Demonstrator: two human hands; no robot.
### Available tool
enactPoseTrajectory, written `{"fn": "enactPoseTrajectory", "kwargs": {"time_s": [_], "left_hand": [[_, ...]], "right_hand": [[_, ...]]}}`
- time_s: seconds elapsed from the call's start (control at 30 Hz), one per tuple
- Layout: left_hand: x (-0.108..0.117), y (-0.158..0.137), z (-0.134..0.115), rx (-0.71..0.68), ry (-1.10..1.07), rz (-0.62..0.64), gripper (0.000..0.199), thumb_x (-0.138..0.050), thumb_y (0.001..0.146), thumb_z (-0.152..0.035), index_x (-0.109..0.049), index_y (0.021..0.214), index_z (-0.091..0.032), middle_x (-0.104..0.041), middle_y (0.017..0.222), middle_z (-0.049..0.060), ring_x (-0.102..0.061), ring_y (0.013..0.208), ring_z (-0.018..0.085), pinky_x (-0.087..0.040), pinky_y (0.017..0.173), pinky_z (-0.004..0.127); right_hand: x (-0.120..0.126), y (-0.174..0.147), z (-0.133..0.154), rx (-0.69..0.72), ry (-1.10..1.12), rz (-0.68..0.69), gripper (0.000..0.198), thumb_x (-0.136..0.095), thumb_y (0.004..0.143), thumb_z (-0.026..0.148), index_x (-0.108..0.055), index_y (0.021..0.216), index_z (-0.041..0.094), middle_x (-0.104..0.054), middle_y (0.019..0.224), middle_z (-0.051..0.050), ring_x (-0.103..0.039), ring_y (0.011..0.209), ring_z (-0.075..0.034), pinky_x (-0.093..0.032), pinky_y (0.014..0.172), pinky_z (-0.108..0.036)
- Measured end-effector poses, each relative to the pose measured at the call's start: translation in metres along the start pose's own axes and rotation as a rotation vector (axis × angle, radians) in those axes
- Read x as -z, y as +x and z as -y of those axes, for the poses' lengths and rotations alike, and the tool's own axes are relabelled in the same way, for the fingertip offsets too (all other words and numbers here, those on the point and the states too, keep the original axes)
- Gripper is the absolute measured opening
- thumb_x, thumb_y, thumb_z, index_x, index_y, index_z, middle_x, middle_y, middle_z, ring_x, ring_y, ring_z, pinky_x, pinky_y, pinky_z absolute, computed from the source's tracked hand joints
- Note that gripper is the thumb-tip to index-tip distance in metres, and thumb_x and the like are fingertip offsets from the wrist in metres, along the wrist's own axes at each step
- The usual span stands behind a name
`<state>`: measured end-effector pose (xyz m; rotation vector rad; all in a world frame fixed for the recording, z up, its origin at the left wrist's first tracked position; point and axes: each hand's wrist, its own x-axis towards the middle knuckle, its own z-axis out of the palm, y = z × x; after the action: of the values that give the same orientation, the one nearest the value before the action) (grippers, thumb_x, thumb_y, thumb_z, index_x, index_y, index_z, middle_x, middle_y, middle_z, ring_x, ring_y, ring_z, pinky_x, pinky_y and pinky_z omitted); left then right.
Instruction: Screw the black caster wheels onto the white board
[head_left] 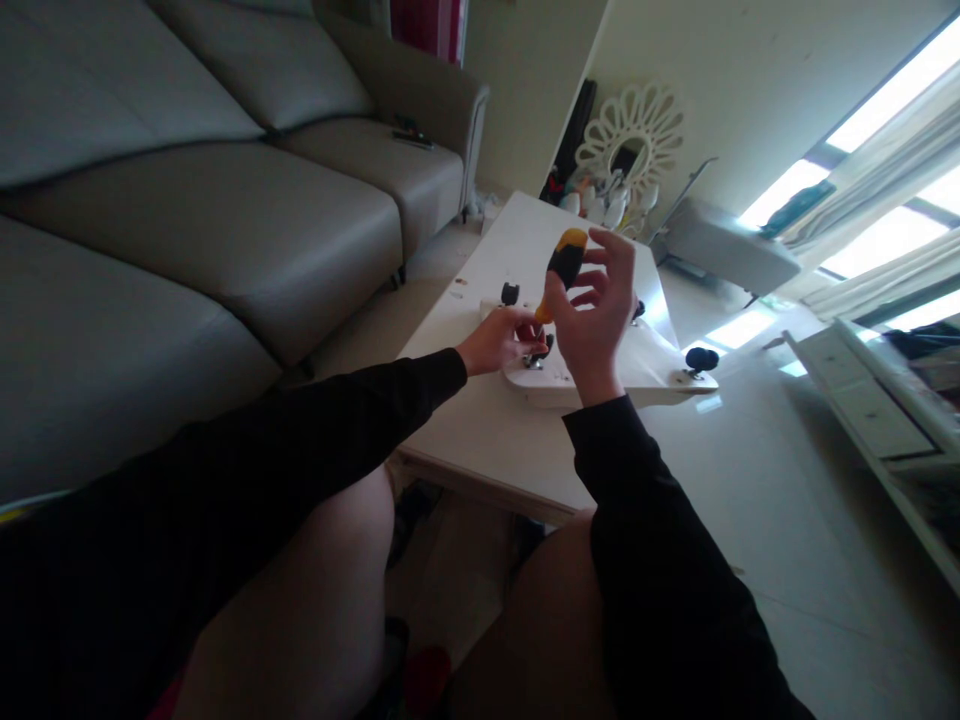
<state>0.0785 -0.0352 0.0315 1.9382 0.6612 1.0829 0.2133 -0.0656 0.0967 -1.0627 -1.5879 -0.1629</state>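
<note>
In my right hand (pixel 600 315) is a screwdriver (pixel 567 258) with a yellow and black handle, tilted with its tip end down to the left. My left hand (pixel 504 340) is closed near the screwdriver's lower end, beside a black caster wheel (pixel 544 348) with a metal plate. Its fingertips pinch at the shaft or a small part there; I cannot make out which. The caster sits on a corner of a white panel (pixel 600 375) lying on the table. More black casters stand on the panel, one at the far left (pixel 510 293) and one at the right corner (pixel 702 360).
The white table (pixel 465 420) is just beyond my knees. A grey sofa (pixel 300 210) runs along the left, with a dark object (pixel 412 137) on its seat. A white petal-framed mirror (pixel 630 150) leans at the back. A white drawer unit (pixel 862 390) stands at right.
</note>
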Motion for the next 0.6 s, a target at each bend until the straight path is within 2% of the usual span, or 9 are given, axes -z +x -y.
{"fn": "enactPoseTrajectory", "kwargs": {"time_s": [0.17,0.27,0.37,0.47,0.6], "left_hand": [[0.0,-0.001,-0.001,0.013,-0.042,0.02,0.009,-0.083,0.08,-0.016,-0.077,0.084,-0.012,-0.069,0.071,0.002,-0.059,0.063,0.011,-0.048,0.064,0.026],[0.003,-0.001,-0.004,-0.002,-0.034,0.02,0.017,-0.088,0.077,-0.021,-0.076,0.087,-0.012,-0.073,0.077,0.005,-0.063,0.069,0.013,-0.051,0.067,0.027],[0.011,0.0,-0.007,0.013,0.008,0.05,0.027,-0.091,0.072,-0.021,-0.077,0.093,-0.01,-0.073,0.079,0.005,-0.065,0.071,0.014,-0.05,0.067,0.027],[0.018,-0.001,-0.006,0.042,0.084,0.115,0.017,-0.085,0.071,-0.011,-0.079,0.088,-0.01,-0.071,0.072,0.004,-0.06,0.064,0.012,-0.046,0.062,0.026],[0.018,-0.003,-0.003,0.092,0.207,0.176,0.009,-0.081,0.071,-0.01,-0.082,0.08,-0.012,-0.066,0.062,0.001,-0.053,0.056,0.011,-0.041,0.059,0.028]], "right_hand": [[-0.002,-0.002,0.0,0.016,0.03,-0.024,0.049,-0.072,0.084,0.033,-0.053,0.129,0.031,-0.066,0.111,0.0,-0.063,0.074,-0.01,-0.048,0.051,-0.023],[0.0,0.001,-0.003,0.061,-0.012,-0.079,0.046,-0.068,0.089,0.04,-0.051,0.131,0.033,-0.064,0.11,0.0,-0.063,0.074,-0.01,-0.05,0.053,-0.025],[0.008,0.009,-0.009,0.059,-0.024,-0.225,0.044,-0.067,0.091,0.045,-0.049,0.13,0.034,-0.062,0.111,-0.001,-0.062,0.073,-0.01,-0.049,0.052,-0.024],[0.016,0.016,-0.015,0.038,0.049,-0.403,0.04,-0.072,0.088,0.04,-0.052,0.121,0.031,-0.061,0.106,-0.001,-0.062,0.074,-0.011,-0.05,0.054,-0.024],[0.021,0.018,-0.019,-0.043,0.084,-0.47,0.037,-0.07,0.087,0.037,-0.05,0.117,0.03,-0.06,0.104,0.0,-0.06,0.07,-0.009,-0.054,0.058,-0.026]]}}
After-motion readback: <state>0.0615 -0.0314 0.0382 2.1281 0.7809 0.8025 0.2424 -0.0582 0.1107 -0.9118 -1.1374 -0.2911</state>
